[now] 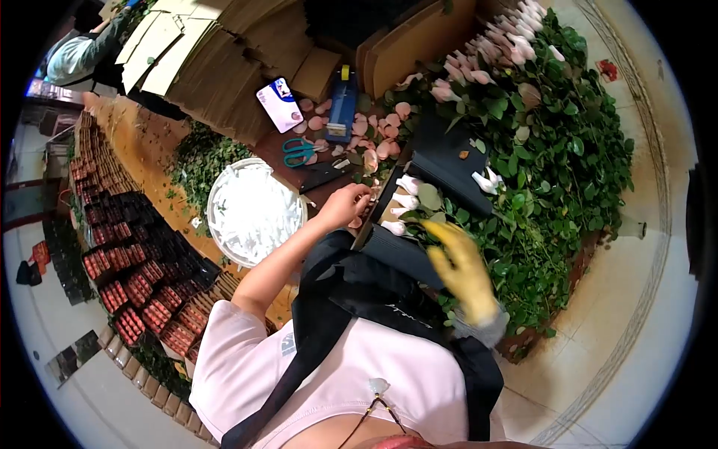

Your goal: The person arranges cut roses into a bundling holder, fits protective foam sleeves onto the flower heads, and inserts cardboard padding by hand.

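Note:
My bare left hand (347, 206) is by the left edge of a black-padded holder (404, 254), its fingers curled together; anything inside them is hidden. A yellow glove covers my right hand (458, 263), which hovers over green stems and leaves with fingers stretched and apart. Between the hands, several pale rose heads (405, 201) in white sleeves lie in a row on the holder. Another pair of sleeved roses (488, 182) rests beside a black pad (451, 165). A round white basket (212, 217) full of white sleeves stands left of my left hand.
A big heap of leafy roses (553, 150) fills the right side. Teal scissors (298, 152), a phone (279, 105), a blue tape dispenser (342, 108) and loose petals (387, 127) lie ahead. Cardboard stacks (217, 75) stand behind. Bundled red roses (142, 288) line the left floor; another person (86, 56) is far left.

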The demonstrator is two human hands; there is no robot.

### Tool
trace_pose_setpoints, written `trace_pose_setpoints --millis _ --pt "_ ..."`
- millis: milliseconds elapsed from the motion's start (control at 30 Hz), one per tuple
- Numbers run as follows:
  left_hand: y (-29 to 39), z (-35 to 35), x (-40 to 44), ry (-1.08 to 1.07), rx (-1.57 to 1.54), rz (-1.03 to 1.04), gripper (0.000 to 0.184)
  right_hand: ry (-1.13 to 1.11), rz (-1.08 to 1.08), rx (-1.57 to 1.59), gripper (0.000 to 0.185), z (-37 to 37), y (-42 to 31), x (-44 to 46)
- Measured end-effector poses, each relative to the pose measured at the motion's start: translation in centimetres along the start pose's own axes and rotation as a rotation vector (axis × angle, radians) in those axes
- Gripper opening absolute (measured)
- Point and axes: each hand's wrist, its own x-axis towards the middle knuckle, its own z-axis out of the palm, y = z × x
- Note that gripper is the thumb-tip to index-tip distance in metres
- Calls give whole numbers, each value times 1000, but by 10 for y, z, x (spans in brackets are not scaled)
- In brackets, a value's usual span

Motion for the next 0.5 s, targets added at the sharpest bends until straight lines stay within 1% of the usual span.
trace_pose_setpoints --millis 33,67,100,133,167,200,233,267,300,333,367,400,467,500 --pt "4 2 0 -48 -58 -63 26 -59 -106 215 42 18 -7 29" --pt "2 6 -1 -49 -59 -73 26 -51 -216 199 43 38 -5 51" --pt "-2 9 -1 -58 -18 -63 25 -57 -269 87 42 59 17 62" --pt "-4 11 1 -68 23 -50 25 -84 -257 -27 41 72 37 66" --pt "-1 9 -3 -42 29 -41 25 -143 -216 -37 39 76 57 62" --pt "4 3 -4 -57 19 -37 25 -202 -170 -49 38 69 58 60" --pt "8 -1 -8 -82 -69 -107 25 -172 -205 -37 37 59 57 50" --pt "11 -3 -11 -112 -160 -180 24 -180 -144 -8 35 53 57 44" --pt "14 -5 -11 -136 -169 -223 24 -194 -99 -102 33 49 59 38" --pt "19 -4 -10 -119 -99 -129 26 -208 -57 -192 30 46 62 34" --pt "12 2 -5 -154 -119 -76 29 -147 -68 -167 24 48 61 35" --pt "12 7 2 -188 -144 -23 32 -159 -32 -234 21 49 64 33" --pt "25 7 8 -277 72 30 40 -375 162 -497 22 57 68 35" --pt "27 8 11 -338 102 47 41 -411 218 -481 25 65 73 37"
